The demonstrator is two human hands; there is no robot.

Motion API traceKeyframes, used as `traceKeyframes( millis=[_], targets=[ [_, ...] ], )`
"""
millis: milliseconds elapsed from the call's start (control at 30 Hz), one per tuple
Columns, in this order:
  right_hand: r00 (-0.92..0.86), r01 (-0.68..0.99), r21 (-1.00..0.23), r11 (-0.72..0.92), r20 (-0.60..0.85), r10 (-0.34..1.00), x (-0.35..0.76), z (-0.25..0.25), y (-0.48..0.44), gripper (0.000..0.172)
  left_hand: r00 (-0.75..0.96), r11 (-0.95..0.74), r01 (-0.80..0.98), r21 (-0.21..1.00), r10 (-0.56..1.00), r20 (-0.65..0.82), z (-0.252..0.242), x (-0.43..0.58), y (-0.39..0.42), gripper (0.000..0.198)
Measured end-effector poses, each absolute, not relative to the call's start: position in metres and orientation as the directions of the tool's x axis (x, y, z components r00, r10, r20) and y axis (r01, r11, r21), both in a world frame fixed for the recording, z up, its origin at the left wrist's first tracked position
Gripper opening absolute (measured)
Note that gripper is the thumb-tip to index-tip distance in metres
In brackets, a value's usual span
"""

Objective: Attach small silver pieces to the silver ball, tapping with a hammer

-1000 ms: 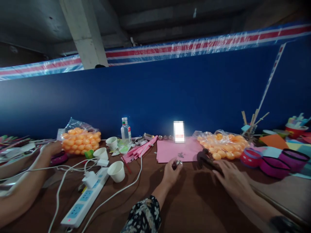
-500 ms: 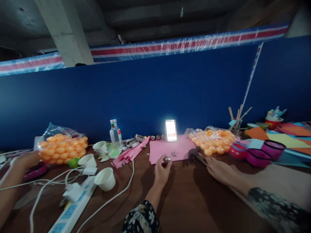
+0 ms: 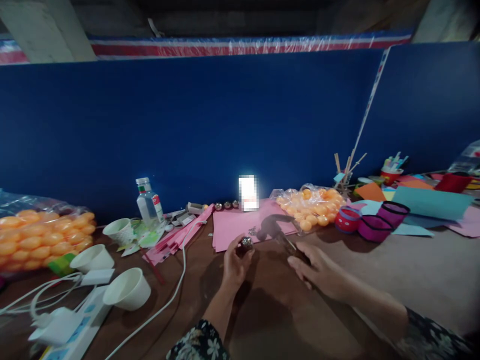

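Observation:
My left hand (image 3: pixel 233 262) pinches a small shiny metal ball (image 3: pixel 246 243) between its fingertips, just in front of a pink sheet of paper (image 3: pixel 228 227) on the brown table. My right hand (image 3: pixel 318 272) lies to the right of it, closed round the handle of a dark tool (image 3: pixel 279 232). The tool's head juts up and to the left over the pink sheet, close to the ball. A few tiny metal bits (image 3: pixel 253 231) lie on the pink paper.
A bright phone (image 3: pixel 248 192) leans on the blue wall. Bags of orange balls sit at right (image 3: pixel 311 202) and far left (image 3: pixel 41 235). A bottle (image 3: pixel 148 202), paper cups (image 3: pixel 127 295), a power strip (image 3: pixel 71 327), a white cable (image 3: pixel 176 290), pink tubs (image 3: pixel 373 227) and coloured paper (image 3: pixel 431 202) surround the hands.
The view has swung down and to the right. My right hand drew the dark tool nearer to my left hand. Another person's arm at the left is out of view.

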State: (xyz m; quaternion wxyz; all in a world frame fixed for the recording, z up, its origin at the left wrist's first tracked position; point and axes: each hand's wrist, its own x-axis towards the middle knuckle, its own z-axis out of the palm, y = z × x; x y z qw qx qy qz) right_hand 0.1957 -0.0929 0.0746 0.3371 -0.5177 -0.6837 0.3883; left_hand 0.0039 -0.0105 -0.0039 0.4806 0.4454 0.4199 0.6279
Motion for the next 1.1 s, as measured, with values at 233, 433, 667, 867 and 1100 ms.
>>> traceKeyframes(
  millis=[233, 433, 667, 867, 1100],
  targets=[
    [-0.246, 0.539, -0.770, 0.342, 0.245, 0.938, 0.179, 0.089, -0.101, 0.015, -0.068, -0.278, -0.012, 0.960, 0.958, 0.277, -0.002, 0.001, -0.013, 0.034],
    [-0.243, 0.512, -0.783, 0.354, 0.264, 0.934, 0.172, 0.090, -0.100, 0.030, -0.058, -0.266, 0.001, 0.964, 0.962, 0.265, -0.003, 0.004, -0.013, 0.035],
    [-0.193, 0.495, -0.811, 0.313, 0.248, 0.949, 0.168, 0.083, -0.100, 0.022, -0.107, -0.171, -0.162, 0.972, 0.982, 0.155, 0.001, -0.001, -0.011, 0.052],
    [-0.162, 0.515, -0.811, 0.279, 0.227, 0.960, 0.171, 0.087, -0.102, 0.015, -0.061, -0.075, -0.468, 0.881, 0.997, 0.052, 0.008, -0.006, -0.012, 0.039],
    [-0.191, 0.472, -0.838, 0.275, 0.207, 0.959, 0.162, 0.081, -0.101, 0.021, 0.094, 0.101, -0.672, 0.734, 0.994, -0.051, 0.009, -0.007, -0.014, 0.028]
  ],
)
